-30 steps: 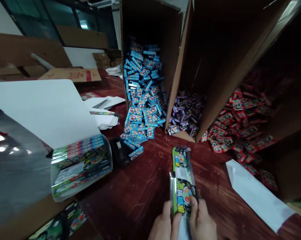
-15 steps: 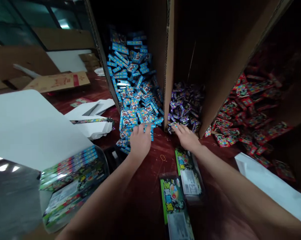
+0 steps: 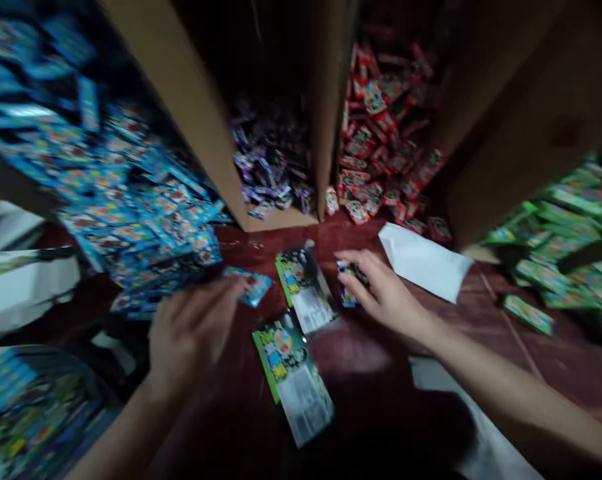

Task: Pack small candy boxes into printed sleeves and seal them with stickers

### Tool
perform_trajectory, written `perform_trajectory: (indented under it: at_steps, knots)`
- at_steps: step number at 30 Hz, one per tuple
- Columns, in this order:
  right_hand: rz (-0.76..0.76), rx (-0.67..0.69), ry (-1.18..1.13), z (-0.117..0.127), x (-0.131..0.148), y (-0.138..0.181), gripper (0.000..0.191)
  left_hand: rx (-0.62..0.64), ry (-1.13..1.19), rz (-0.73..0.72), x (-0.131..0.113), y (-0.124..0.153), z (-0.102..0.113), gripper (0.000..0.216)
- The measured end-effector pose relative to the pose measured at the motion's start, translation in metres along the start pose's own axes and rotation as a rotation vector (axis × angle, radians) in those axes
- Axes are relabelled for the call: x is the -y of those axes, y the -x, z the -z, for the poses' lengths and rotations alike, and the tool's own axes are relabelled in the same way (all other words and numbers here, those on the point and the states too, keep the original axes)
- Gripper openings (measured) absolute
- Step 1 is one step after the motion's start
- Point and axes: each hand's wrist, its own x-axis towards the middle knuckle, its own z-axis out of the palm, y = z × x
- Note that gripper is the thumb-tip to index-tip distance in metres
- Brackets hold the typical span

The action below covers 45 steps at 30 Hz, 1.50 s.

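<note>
My left hand (image 3: 191,333) hovers over the dark red table, its fingertips pinching a small blue packet (image 3: 253,287) beside the spilled heap of blue packets (image 3: 131,200); the hand is smeared by motion. My right hand (image 3: 381,290) is curled round a small purple packet (image 3: 349,280) in front of the carton of purple packets (image 3: 271,167). Between my hands lie two green-and-clear sleeves flat on the table, the farther sleeve (image 3: 303,287) and the nearer sleeve (image 3: 291,373).
Cardboard cartons lie open toward me: red packets (image 3: 381,133) fill the one right of the purple, green packets (image 3: 555,227) spill at far right. A white paper bag (image 3: 423,260) lies by the red packets. A box of packed sleeves (image 3: 25,413) sits at lower left.
Both hands have drawn back from the blue and purple piles, each with a packet. The view has swung right and down, bringing green packets into sight.
</note>
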Motion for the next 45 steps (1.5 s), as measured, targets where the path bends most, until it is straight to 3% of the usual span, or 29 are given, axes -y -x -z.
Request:
perform_trajectory:
  at_steps: [3, 5, 8, 10, 13, 16, 19, 22, 25, 27, 30, 31, 33, 36, 41, 45]
  knots:
    - [-0.362, 0.084, 0.212, 0.028, 0.029, 0.111, 0.048, 0.108, 0.338, -0.341, -0.101, 0.009, -0.004, 0.041]
    - [-0.561, 0.245, 0.451, 0.032, 0.049, 0.162, 0.053, 0.187, 0.486, -0.467, -0.158, 0.013, -0.010, 0.035]
    - [-0.667, 0.461, 0.624, 0.033, 0.070, 0.203, 0.060, 0.405, 0.598, -0.494, -0.202, 0.011, -0.014, 0.033]
    - [-0.641, 0.465, 0.505, 0.037, 0.074, 0.216, 0.075, 0.538, 0.620, -0.378, -0.208, 0.005, -0.011, 0.043]
    - [-0.534, 0.333, 0.205, 0.053, 0.066, 0.238, 0.097, 0.607, 0.634, -0.255, -0.207, -0.007, -0.008, 0.073]
    - [-0.366, 0.298, 0.113, 0.063, 0.046, 0.263, 0.098, 0.657, 0.667, -0.402, -0.211, -0.015, -0.015, 0.095]
    - [-0.262, 0.421, 0.113, 0.063, 0.025, 0.274, 0.097, 0.725, 0.698, -0.530, -0.218, -0.023, -0.030, 0.090]
    - [-0.192, 0.464, 0.060, 0.061, 0.007, 0.265, 0.093, 0.797, 0.721, -0.690, -0.217, -0.036, -0.043, 0.084]
    - [-0.155, 0.370, 0.040, 0.065, -0.010, 0.247, 0.088, 0.795, 0.678, -0.821, -0.210, -0.050, -0.040, 0.087]
    - [-0.184, 0.305, 0.105, 0.068, -0.021, 0.237, 0.087, 0.716, 0.594, -0.696, -0.208, -0.056, -0.030, 0.073]
    - [-0.238, 0.296, 0.259, 0.068, -0.035, 0.226, 0.090, 0.560, 0.417, -0.260, -0.221, -0.053, -0.015, 0.036]
    - [-0.246, 0.305, 0.296, 0.066, -0.038, 0.225, 0.093, 0.535, 0.372, -0.143, -0.229, -0.050, -0.013, 0.038]
    - [-0.242, 0.310, 0.323, 0.063, -0.044, 0.226, 0.107, 0.545, 0.339, -0.029, -0.245, -0.041, -0.015, 0.071]
    - [-0.204, 0.294, 0.275, 0.060, -0.050, 0.234, 0.124, 0.602, 0.409, -0.053, -0.260, -0.032, -0.029, 0.094]
    - [-0.192, 0.241, 0.173, 0.054, -0.056, 0.240, 0.106, 0.689, 0.722, -0.302, -0.254, -0.036, -0.053, 0.098]
    - [-0.220, 0.236, 0.157, 0.045, -0.048, 0.231, 0.109, 0.720, 0.831, -0.340, -0.255, -0.043, -0.062, 0.117]
